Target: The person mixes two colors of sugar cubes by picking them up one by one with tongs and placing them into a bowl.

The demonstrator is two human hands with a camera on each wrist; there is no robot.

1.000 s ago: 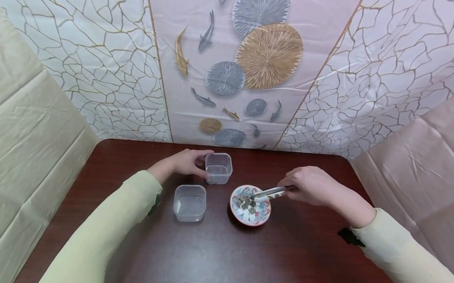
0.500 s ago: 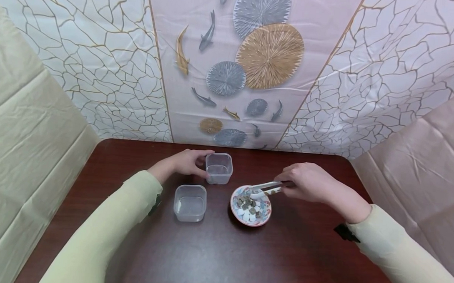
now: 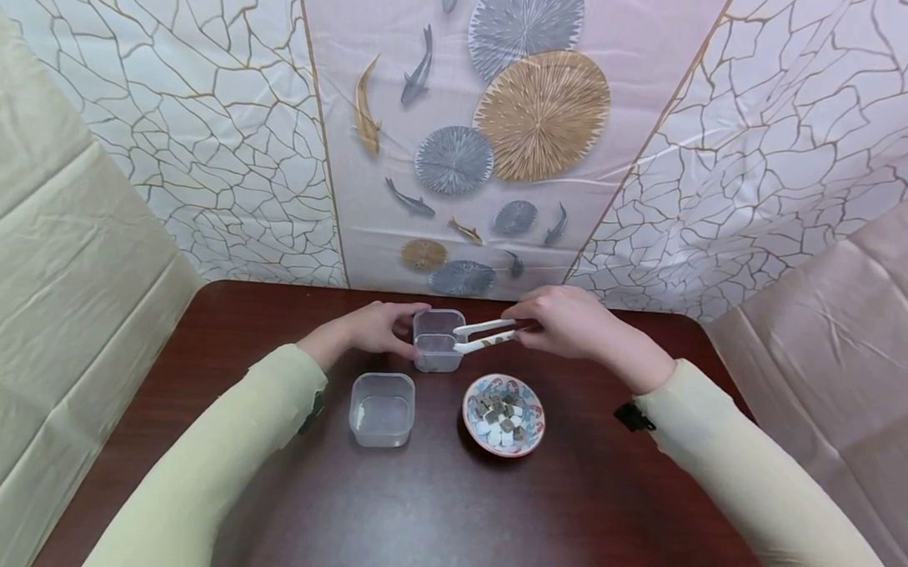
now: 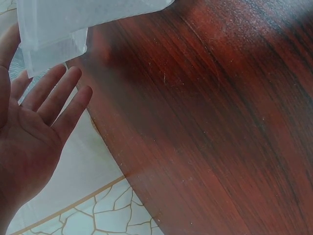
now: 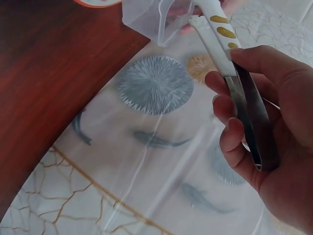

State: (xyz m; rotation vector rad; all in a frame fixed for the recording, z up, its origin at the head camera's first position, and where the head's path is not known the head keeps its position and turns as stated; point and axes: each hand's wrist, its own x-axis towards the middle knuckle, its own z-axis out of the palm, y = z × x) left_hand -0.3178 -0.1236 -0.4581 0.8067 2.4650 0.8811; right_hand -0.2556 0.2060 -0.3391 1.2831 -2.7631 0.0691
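My left hand (image 3: 377, 326) holds the far clear plastic container (image 3: 438, 362) at its left side, index finger along the back rim and thumb at the front corner. In the left wrist view, the other fingers extend below the container (image 4: 54, 54). My right hand (image 3: 565, 319) grips a pair of tongs (image 5: 244, 107) with a metal body and white, gold-marked ends. Their tips overlap the right rim of the far container in the head view and stand slightly apart. I cannot tell whether anything is between the tips. A patterned plate (image 3: 527, 444) holds several small white and grey-brown pieces (image 3: 499, 414).
A second clear container (image 3: 381, 435) stands in front of the far one, with a small whitish piece (image 3: 361, 412) inside at its left. The dark red-brown wooden table (image 3: 431, 516) ends at a patterned cloth backdrop (image 3: 636, 240), with plain cloth at both sides.
My right hand has lifted the tongs from the plate and carried them left and away from me, to the far container. The left hand has stayed on that container.
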